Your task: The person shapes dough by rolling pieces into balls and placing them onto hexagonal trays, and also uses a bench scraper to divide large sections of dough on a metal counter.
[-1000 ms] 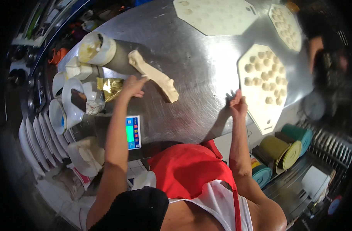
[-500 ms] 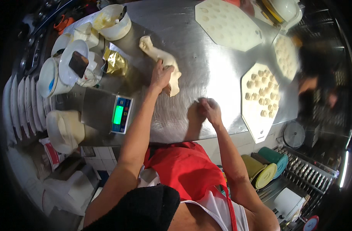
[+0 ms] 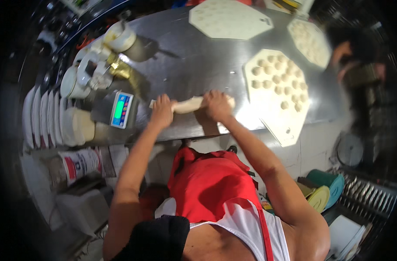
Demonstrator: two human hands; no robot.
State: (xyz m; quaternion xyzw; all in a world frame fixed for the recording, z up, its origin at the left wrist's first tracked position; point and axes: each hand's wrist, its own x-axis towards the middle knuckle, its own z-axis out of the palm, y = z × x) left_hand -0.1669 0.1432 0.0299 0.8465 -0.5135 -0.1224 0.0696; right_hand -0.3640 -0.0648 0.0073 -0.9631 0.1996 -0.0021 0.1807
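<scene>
A long roll of pale dough (image 3: 187, 105) lies crosswise on the steel table (image 3: 181, 65) near its front edge. My left hand (image 3: 163, 113) is closed over the left part, with a short tip showing beyond the fingers. Further along, my right hand (image 3: 217, 106) grips the dough near its right end, which sticks out past the hand. Between both hands the middle stretch shows bare. To the right, a white octagonal board (image 3: 274, 126) with a handle carries several small round dough balls (image 3: 277, 79).
Left of my hands sits a digital scale (image 3: 121, 110) with a lit green display. Behind it are a gold foil packet (image 3: 119, 67) and white tubs (image 3: 121, 40). More boards (image 3: 229, 31) lie at the far side. Another person's blurred arm (image 3: 343, 52) shows at the right.
The dough has gone from lying lengthwise, under my left hand alone, to crosswise near the front edge. My right hand has come onto it. The view has shifted too.
</scene>
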